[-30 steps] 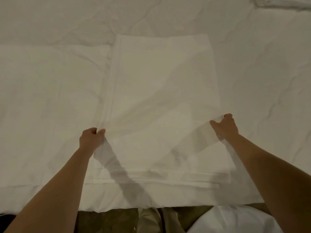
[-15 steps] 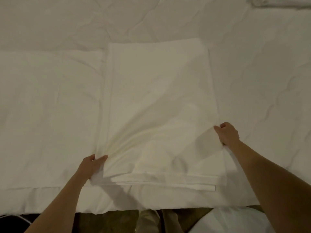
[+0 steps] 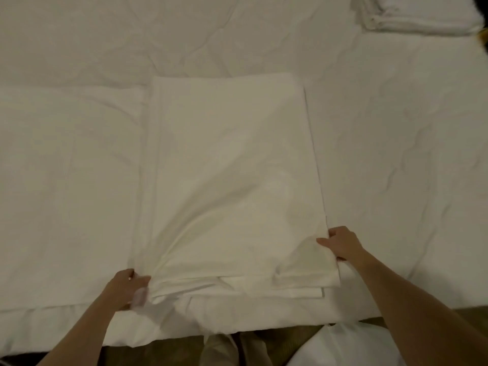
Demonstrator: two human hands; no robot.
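Fingertips hidden, edges clipped
Now the left hand [image 3: 125, 287] blurs at its fingertips against the folded sheet [image 3: 232, 180]; the right hand [image 3: 343, 244] tucks fingers under its corner; folded stack [image 3: 422, 17] and white bundle [image 3: 340, 347] run off frame.

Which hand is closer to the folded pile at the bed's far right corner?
Right. The right hand grips the sheet at its near right corner, nearer the pile; the left hand grips its near left corner, farther off.

I see a bedroom: a white quilted bed [image 3: 396, 128]; folded linen stack [image 3: 422, 17] at its far corner.
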